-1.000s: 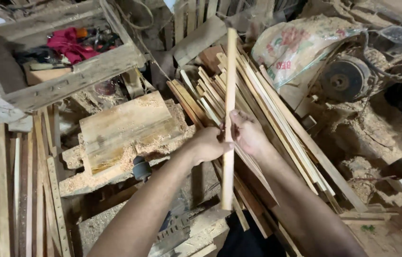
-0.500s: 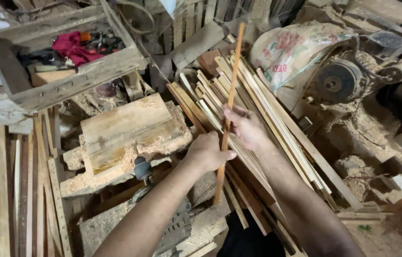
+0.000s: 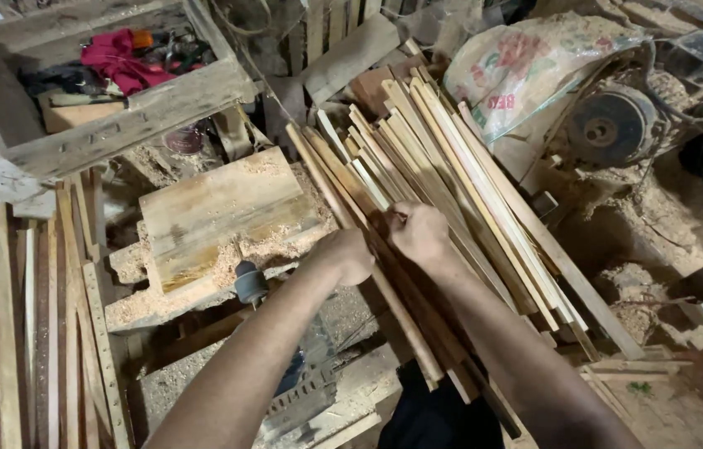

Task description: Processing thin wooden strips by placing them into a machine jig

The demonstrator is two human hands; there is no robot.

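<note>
A pile of long thin wooden strips (image 3: 459,183) leans diagonally from the upper middle down toward me. My left hand (image 3: 347,254) is curled around a long strip (image 3: 318,179) at the pile's left edge. My right hand (image 3: 419,233) lies on the pile just to the right, its fingertips pinched on the same strip or one beside it. Both forearms reach in from the bottom of the view, and the strips' lower ends pass under them.
A sawdust-covered wooden block (image 3: 218,212) lies left of the hands, with a dark round knob (image 3: 250,283) below it. A wooden crate (image 3: 118,108) holding red cloth and tools sits upper left. More strips (image 3: 19,333) lie far left. A motor (image 3: 609,129) and printed sack (image 3: 526,71) stand right.
The strip that both hands held nearly upright has been tipped down and now lies among the pile. Both hands have moved lower and rest on the strips.
</note>
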